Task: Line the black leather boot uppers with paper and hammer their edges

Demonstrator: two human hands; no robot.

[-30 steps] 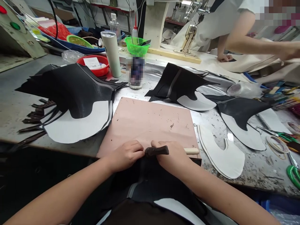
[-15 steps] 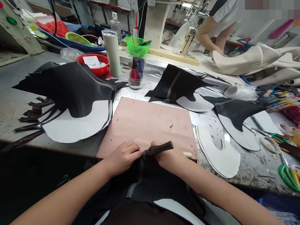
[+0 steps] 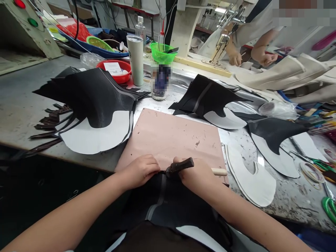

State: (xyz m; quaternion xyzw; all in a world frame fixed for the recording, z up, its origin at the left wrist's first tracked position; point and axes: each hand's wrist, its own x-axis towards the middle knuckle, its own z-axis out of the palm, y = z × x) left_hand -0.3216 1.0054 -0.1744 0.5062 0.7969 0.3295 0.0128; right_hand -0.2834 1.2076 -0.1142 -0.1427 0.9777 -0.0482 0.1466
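Note:
My right hand [image 3: 195, 175] is closed around a hammer [image 3: 181, 167]; its dark head points up and right, and its pale handle end sticks out past the hand. My left hand [image 3: 143, 169] pinches the upper edge of a black leather piece [image 3: 173, 199] at the near edge of a pink board [image 3: 175, 138]. That piece hangs down toward my lap, with a grey seam strip and a white lining part low on it. The hammer head is beside my left fingertips, at the seam's top. Whether it touches the leather cannot be told.
Stacked black-and-white pieces [image 3: 97, 129] lie left, similar ones [image 3: 207, 98] behind right, white pieces [image 3: 249, 182] right. Behind stand a tumbler [image 3: 135, 61], a glass jar [image 3: 159, 93] and a red basket [image 3: 123, 76]. Scissors [image 3: 328, 206] lie far right. Another person's hands [image 3: 235, 57] work beyond.
The view has shifted, so the table things appear farther right. More of the hammer's pale handle shows beyond my right hand. The other person's hands have moved apart, near the machine.

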